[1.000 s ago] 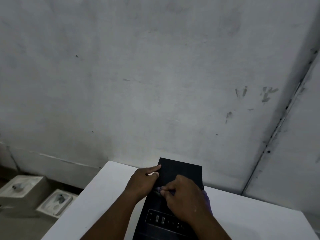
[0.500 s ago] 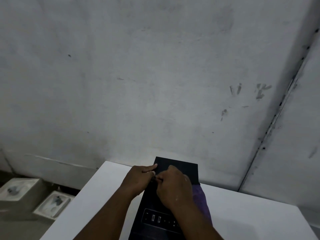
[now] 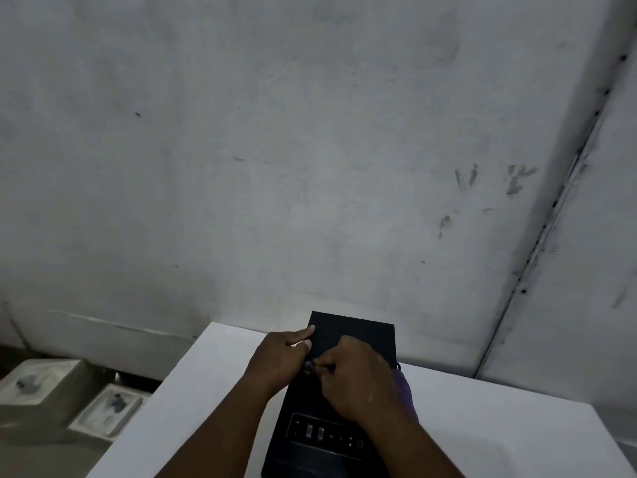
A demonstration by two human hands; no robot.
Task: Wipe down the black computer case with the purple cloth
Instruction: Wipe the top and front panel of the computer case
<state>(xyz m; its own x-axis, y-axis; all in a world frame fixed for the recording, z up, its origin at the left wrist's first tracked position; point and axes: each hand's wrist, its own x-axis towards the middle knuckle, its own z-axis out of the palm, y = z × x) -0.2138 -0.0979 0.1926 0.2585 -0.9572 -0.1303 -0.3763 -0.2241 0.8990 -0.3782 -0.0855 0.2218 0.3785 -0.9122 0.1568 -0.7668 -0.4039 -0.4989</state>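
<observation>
- Grey, smudged walls (image 3: pixel 310 167) fill most of the view, meeting at a dark seam on the right; a white, smooth surface (image 3: pixel 193 401) lies below them.
- On the floor at far left sit two pale moulded blocks (image 3: pixel 44 384), blurred.
- Left hand (image 3: pixel 279 357) rests on the case's left edge, forefinger straight along the top; its thumb and other fingers bend toward the right hand, and whether they pinch anything is unclear.
- Case (image 3: pixel 351 331): a black, matte, boxy tower on the surface, long axis running from the viewer toward the wall, port panel (image 3: pixel 327 434) at the near end.
- Right hand (image 3: pixel 355 377) lies on the case's top, fingers curled, pinching something small between fingertips; what it is cannot be told.
- Cloth (image 3: pixel 405 391), purple and soft, shows beside the right wrist at the case's right edge, mostly hidden by the hand.
</observation>
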